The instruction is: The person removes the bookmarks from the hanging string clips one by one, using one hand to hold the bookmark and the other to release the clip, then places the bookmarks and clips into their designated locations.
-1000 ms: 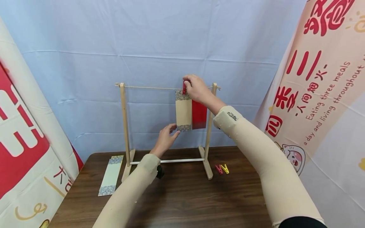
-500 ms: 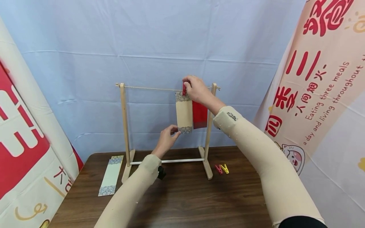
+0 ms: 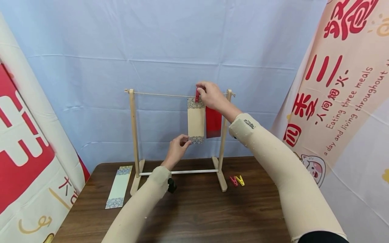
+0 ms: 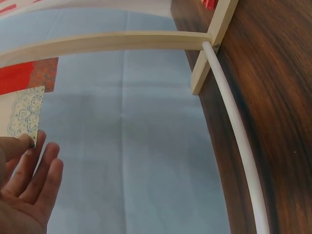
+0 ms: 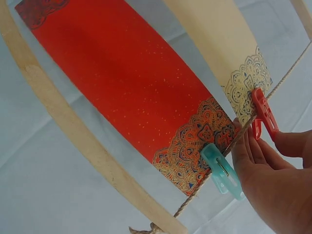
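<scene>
My right hand [image 3: 211, 96] grips a red clothespin [image 5: 263, 112] at the top of a cream paper strip [image 3: 196, 121] with lace-patterned ends. In the right wrist view the pin sits across the twine [image 5: 290, 78] and the strip's patterned end. The left hand [image 4: 29, 178] pinches the strip's lower left corner between thumb and forefinger, its other fingers spread behind. Just right of the cream strip, a red paper strip [image 5: 129, 80] hangs from the twine by a light blue clothespin [image 5: 222, 168].
The twine runs between two posts of a wooden stand [image 3: 133, 131] with a white crossbar [image 3: 194, 171]. A pale green strip [image 3: 118, 187], another strip's edge under it, lies at the table's left. Pink [image 3: 233, 181] and yellow [image 3: 240, 180] clothespins lie right of the stand.
The cream strip has dropped slightly, and a narrow gap now shows between it and the red strip. My left hand has moved slightly down with its lower corner. My right hand stays at the clothespin.
</scene>
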Motion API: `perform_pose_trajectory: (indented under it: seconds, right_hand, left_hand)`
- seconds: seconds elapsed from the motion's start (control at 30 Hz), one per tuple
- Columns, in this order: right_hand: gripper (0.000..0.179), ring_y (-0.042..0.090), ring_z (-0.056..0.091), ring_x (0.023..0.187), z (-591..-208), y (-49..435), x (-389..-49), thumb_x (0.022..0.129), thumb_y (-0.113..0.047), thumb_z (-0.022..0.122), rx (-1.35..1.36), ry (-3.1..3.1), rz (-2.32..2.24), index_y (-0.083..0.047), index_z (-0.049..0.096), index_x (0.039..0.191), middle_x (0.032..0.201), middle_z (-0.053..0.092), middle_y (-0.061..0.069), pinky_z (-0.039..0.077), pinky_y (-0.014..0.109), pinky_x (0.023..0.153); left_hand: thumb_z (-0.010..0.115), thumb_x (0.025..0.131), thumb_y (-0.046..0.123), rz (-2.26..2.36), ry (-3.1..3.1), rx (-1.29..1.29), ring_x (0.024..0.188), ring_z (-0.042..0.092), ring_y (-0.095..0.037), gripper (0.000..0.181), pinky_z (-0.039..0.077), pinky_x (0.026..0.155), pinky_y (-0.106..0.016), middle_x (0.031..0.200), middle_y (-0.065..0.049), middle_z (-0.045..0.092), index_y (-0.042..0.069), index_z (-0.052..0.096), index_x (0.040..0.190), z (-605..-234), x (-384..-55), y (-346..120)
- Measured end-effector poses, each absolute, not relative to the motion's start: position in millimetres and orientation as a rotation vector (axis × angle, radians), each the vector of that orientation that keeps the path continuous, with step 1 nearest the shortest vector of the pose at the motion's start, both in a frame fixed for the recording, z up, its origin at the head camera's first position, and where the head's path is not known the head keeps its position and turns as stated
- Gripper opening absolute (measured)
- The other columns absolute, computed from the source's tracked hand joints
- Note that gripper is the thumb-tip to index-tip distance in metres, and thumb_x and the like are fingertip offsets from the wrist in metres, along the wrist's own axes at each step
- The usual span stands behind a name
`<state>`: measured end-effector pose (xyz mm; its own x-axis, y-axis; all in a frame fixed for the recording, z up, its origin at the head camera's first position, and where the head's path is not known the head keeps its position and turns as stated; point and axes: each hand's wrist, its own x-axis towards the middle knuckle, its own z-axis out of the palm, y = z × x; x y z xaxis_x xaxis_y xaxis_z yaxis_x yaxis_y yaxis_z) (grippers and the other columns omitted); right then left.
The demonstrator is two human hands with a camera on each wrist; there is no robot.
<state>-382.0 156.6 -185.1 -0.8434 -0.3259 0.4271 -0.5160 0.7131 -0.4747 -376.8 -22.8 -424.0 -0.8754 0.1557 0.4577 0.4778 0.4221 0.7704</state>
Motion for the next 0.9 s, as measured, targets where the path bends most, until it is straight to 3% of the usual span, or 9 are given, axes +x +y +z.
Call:
perform_pose_trajectory:
  seconds: [0.23,0.57,0.8,0.9]
  right_hand:
    - [0.041,0.032,0.058,0.133,-185,158,-381,0.117,-0.018,0.043,0.642,-2.639,0.878,0.001,0.056,0.152,0.146,0.062,0.018,0.049,0.047,0.11]
    - [0.036,0.031,0.062,0.121,-187,158,-381,0.117,-0.016,0.046,0.628,-2.579,0.971,0.002,0.059,0.145,0.133,0.066,0.018,0.05,0.046,0.105]
    - [0.03,0.03,0.065,0.116,-195,157,-383,0.114,-0.012,0.052,0.655,-2.451,1.046,0.003,0.064,0.138,0.127,0.068,0.017,0.052,0.044,0.102]
    - [0.028,0.031,0.066,0.113,-198,157,-383,0.113,-0.009,0.054,0.676,-2.381,1.068,0.004,0.066,0.134,0.123,0.07,0.018,0.053,0.044,0.101]
  left_hand:
    - [0.07,0.107,0.017,-1.503,-2.328,-0.537,0.103,0.076,-0.031,0.024,0.061,0.089,-0.047,0.111,-0.01,0.079,0.007,0.072,0.129,-431,-376,-27]
    - [0.069,0.108,0.016,-1.525,-2.266,-0.513,0.099,0.077,-0.027,0.024,0.062,0.087,-0.045,0.107,-0.01,0.079,0.006,0.07,0.13,-434,-375,-29]
    - [0.069,0.108,0.015,-1.558,-2.236,-0.526,0.102,0.076,-0.038,0.024,0.062,0.089,-0.049,0.106,-0.012,0.079,0.006,0.07,0.13,-435,-372,-31]
    - [0.069,0.107,0.016,-1.546,-2.234,-0.525,0.101,0.077,-0.036,0.024,0.062,0.089,-0.049,0.105,-0.011,0.079,0.007,0.07,0.13,-434,-369,-32]
